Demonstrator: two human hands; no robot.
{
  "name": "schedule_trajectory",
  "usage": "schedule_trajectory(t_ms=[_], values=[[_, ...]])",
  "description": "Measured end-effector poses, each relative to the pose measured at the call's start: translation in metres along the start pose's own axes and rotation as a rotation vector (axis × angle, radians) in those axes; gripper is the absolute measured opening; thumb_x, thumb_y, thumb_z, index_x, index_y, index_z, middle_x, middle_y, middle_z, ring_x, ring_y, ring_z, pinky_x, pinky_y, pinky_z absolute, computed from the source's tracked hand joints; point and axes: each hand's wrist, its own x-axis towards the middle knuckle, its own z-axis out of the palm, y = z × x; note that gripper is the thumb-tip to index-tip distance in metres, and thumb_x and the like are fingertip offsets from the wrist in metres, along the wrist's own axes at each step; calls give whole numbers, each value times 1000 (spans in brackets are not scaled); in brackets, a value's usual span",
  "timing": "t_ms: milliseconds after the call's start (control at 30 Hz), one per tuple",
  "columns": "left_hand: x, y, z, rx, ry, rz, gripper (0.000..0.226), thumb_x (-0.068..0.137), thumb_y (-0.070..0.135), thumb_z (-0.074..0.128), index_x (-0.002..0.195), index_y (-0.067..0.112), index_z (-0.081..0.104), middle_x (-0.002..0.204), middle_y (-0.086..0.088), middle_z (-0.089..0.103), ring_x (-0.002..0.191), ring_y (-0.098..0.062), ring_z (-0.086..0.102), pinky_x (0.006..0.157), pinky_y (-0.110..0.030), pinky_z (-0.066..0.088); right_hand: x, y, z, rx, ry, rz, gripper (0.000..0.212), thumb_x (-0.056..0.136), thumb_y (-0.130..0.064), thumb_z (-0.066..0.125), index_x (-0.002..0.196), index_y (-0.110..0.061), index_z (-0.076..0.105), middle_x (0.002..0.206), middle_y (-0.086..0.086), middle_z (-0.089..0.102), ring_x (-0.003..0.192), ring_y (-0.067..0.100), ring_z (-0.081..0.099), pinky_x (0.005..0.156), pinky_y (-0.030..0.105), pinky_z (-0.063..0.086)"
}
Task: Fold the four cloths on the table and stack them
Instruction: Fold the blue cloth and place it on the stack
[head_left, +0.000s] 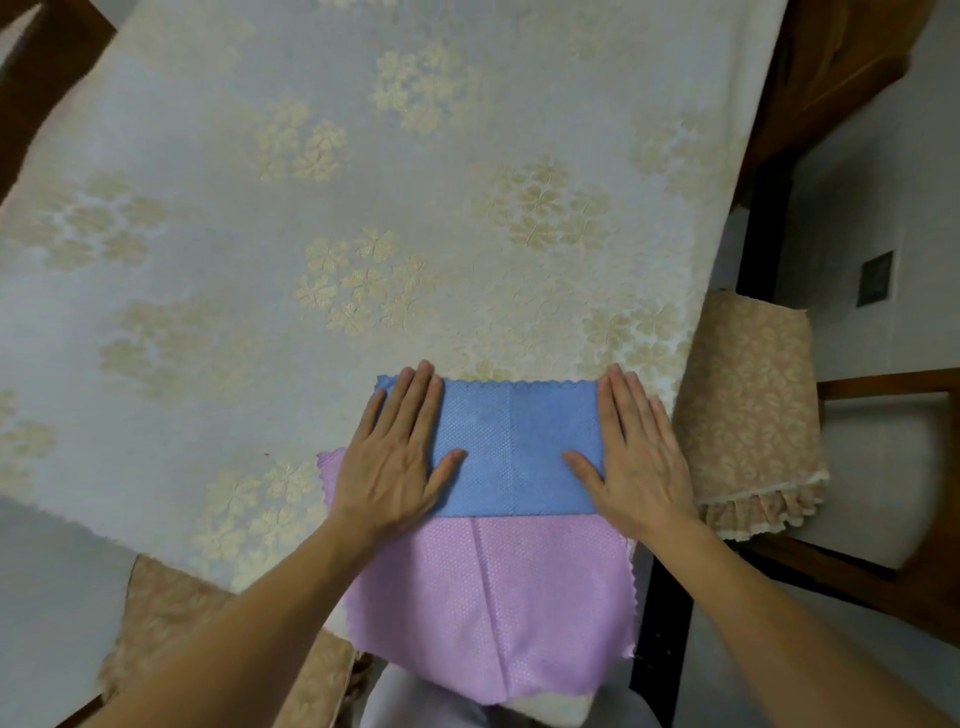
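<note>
Head view, one frame. The table (311, 182) is covered with a pale cloth patterned in cream flower clusters.

The blue cloth (511, 447) lies near the table's near right corner, folded into a flat rectangular band with a zigzag-cut far edge and a faint vertical crease down its middle. It rests on top of the pink cloth (498, 597), covering that one's far part. The pink cloth is spread wider, with a vertical crease of its own, and its near portion hangs over the table edge toward the person.

The left hand (397, 452) lies palm-down on the left end of the blue cloth, fingers straight and close together, thumb spread toward the middle. It presses flat and grasps nothing. The right hand (631, 452) mirrors it on the right end: flat, fingers extended, thumb pointing inward, nothing held. The middle of the blue cloth shows bare between the two thumbs.

Only these two cloths are visible.

A chair (753, 410) with a peach floral cushion cover stands just beside the table's right edge.
</note>
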Motion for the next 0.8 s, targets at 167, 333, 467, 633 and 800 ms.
schedule_trajectory(t_ms=[167, 333, 467, 633, 800], values=[[3, 3, -13, 0, 44, 32, 78, 98, 58, 32, 158, 14, 7, 166, -4, 3, 153, -20, 1, 123, -50, 9, -3, -2, -6, -16, -10, 28, 86, 97, -67, 14, 158, -8, 8, 167, 8, 4, 154, 21, 4, 123, 45, 10], [44, 28, -41, 40, 134, 387, 68, 86, 44, 56, 146, 15, 44, 159, -8, 32, 146, -26, 31, 117, -56, 25, -17, 6, -28, -4, 156, 43, 68, 93, -53, 42, 144, -8, 48, 158, 15, 34, 144, 30, 36, 119, 51, 23], [81, 60, -55, 65, 172, 731, 46, 76, 38, 69, 117, 17, 66, 147, -9, 50, 135, -29, 48, 111, -59, 32, -40, 12, -43, 25, 326, 129, 37, 83, -37, 60, 104, -8, 71, 135, 17, 56, 121, 34, 57, 110, 55, 36], [124, 102, -68, 211, 113, 990, 38, 73, 33, 71, 109, 21, 70, 142, -9, 54, 128, -30, 52, 111, -60, 31, -61, 13, -49, 13, 374, 277, 22, 71, -25, 78, 87, -11, 70, 125, 13, 61, 114, 30, 59, 107, 55, 38], [152, 133, -70, 279, 73, 1115, 33, 71, 26, 67, 102, 22, 73, 134, -11, 59, 119, -34, 56, 106, -62, 34, -62, 3, -48, 5, 369, 358, 19, 71, -26, 72, 85, -13, 71, 122, 9, 62, 110, 29, 60, 106, 51, 40]])
